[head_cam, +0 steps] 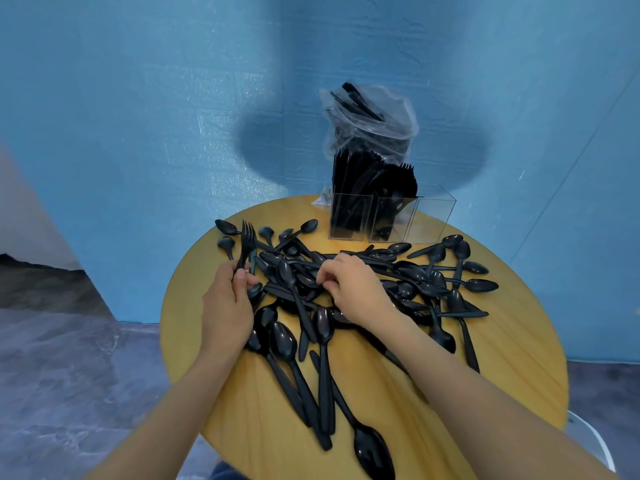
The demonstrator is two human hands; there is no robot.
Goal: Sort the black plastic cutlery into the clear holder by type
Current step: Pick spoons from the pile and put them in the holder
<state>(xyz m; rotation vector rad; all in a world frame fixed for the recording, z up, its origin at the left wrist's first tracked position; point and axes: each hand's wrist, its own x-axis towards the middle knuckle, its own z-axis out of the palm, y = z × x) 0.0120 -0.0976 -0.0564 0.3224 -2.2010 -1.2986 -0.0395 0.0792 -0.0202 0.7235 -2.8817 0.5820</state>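
On a round wooden table (502, 358) set against a blue wall (138, 98), a person's left hand (228, 303) gripped black plastic forks (248, 239) by the handles, tines upright, fingers curled round them. The right hand (349, 289), fingers bent down, reached into the heap of black cutlery (346, 289) at the table's centre; whether it had hold of a piece could not be told. Spoons (284, 341) made up most of the scattered heap, which spread from the left rim almost to the right, with several handles pointing toward the near edge. At the far edge stood the clear holder (433, 216), its left compartment packed with upright black pieces, the middle one holding forks, the right one showing only clear walls. Just behind the holder rose a clear plastic bag (370, 116) containing more black cutlery. Bare wood showed along the near-left rim and between the heap and the holder.
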